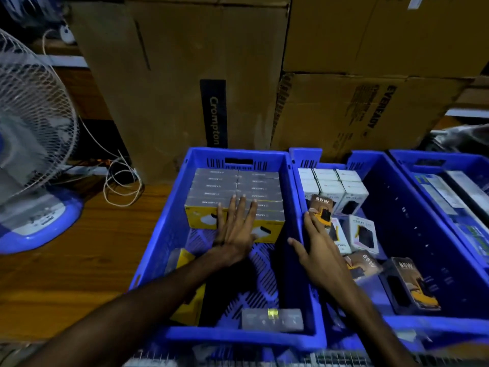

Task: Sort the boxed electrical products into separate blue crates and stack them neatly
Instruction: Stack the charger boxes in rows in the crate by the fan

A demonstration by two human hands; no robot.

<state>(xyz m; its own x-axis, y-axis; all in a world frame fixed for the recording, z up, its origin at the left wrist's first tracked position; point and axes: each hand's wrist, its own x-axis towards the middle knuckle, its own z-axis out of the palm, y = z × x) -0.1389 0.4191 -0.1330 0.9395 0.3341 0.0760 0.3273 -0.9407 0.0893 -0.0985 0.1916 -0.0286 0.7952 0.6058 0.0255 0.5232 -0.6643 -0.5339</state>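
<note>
Yellow-grey boxes (234, 200) sit stacked at far end of left crate (158, 234); look like light, rigid card, slick film, best gripped by the short sides. Left hand (235, 229) lies flat on the stack, fingers spread, gripping nothing. Right hand (318, 250) reaches into middle crate (397, 197), fingers open, touching a 65W box (321, 207). Loose boxes (272, 319) clutter the near floor; fan (31, 133) well apart.

Electrical shop stockroom: stacked cardboard cartons (185, 83) at 12 o'clock, blue crates (158, 234) of boxed products at 5, pedestal fan (29, 123) at 9.
</note>
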